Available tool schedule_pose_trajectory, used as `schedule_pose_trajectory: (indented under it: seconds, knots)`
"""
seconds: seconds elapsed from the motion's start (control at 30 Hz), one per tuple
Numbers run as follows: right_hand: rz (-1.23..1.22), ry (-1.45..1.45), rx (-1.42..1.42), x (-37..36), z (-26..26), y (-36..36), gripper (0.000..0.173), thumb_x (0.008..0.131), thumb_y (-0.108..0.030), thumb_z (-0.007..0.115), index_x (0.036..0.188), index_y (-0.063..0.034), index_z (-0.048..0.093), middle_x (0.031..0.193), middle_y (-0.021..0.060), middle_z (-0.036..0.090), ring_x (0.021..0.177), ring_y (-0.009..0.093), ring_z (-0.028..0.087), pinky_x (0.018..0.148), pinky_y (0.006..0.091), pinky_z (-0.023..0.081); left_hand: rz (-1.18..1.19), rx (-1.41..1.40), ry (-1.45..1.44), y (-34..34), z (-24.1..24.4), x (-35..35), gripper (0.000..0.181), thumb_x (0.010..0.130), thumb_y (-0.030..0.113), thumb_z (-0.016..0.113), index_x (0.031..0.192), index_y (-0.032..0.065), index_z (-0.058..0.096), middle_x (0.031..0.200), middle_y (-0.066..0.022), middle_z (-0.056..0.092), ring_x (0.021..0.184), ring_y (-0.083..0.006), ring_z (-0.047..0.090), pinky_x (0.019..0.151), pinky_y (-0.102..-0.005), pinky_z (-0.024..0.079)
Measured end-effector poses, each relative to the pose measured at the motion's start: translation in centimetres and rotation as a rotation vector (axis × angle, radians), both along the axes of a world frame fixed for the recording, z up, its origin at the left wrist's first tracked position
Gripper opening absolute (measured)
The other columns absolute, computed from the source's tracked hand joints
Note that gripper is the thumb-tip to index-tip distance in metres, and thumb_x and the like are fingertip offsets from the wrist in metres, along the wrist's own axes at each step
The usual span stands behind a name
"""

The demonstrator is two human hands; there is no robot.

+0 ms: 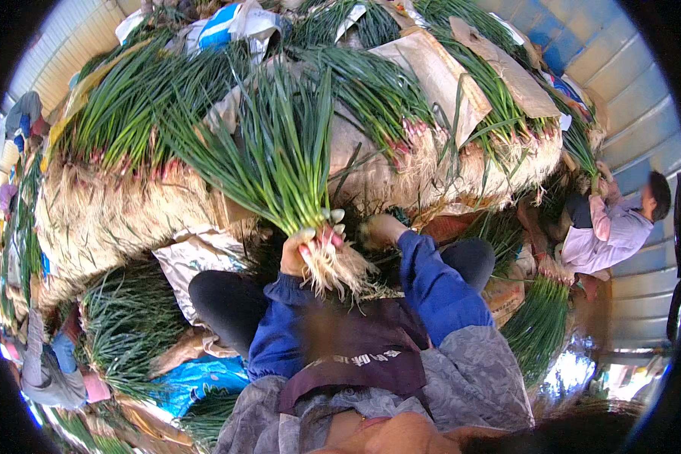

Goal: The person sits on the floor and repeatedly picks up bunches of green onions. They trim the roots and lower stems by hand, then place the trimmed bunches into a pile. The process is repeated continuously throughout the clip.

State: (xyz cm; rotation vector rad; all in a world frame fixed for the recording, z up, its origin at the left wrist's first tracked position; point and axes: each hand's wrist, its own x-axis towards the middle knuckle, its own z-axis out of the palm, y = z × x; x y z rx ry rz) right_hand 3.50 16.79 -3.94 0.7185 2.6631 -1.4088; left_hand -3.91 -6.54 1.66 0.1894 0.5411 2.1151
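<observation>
My left hand (298, 249) is closed around the lower stems of a bunch of green onions (295, 170), just above their reddish bulbs and pale, hanging roots. The long green leaves fan up and away from me over the pile. Light-coloured tips show on the fingers. To the right of the roots is my right hand (381, 230), blurred and close to the dark gap below the pile; whether its fingers hold anything cannot be made out. Blue sleeves cover both forearms.
A high pile of green onions (125, 210) with matted roots spans the front, partly under brown paper sheets (431, 74). More bunches (130, 318) and a blue plastic bag (204, 380) lie left. A co-worker (613, 221) sits right beside another bunch (539, 323); other people are at left.
</observation>
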Motion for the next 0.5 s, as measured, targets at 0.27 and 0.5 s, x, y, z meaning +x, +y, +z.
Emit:
schedule_pose_trajectory:
  seconds: [0.27, 0.5]
  knots:
    - [0.127, 0.357, 0.861, 3.1, 12.5, -9.5, 0.067, 0.086, -0.049, 0.051, 0.137, -0.0069, 0.041, 0.141, 0.0085, 0.041, 0.137, 0.028, 0.028, 0.113, 0.0494, 0.013, -0.095, -0.187, -0.369, 4.7, 0.4, 2.2, 0.026, 0.088, 0.015, 0.058, 0.103, -0.0046, 0.062, 0.091, -0.0095, 0.067, 0.081, -0.0188, 0.064, 0.073, -0.0289, 0.054]
    - [-0.112, 0.703, -0.53, 3.2, 12.8, -13.0, 0.064, 0.086, -0.024, 0.067, 0.136, -0.0014, 0.036, 0.128, 0.008, 0.047, 0.111, 0.017, 0.051, 0.091, 0.0306, 0.045, -0.003, 0.124, 0.071, 2.9, 9.2, 1.3, 0.041, 0.077, 0.01, 0.064, 0.115, -0.0026, 0.053, 0.093, -0.0096, 0.062, 0.086, -0.0227, 0.061, 0.082, -0.0356, 0.051]
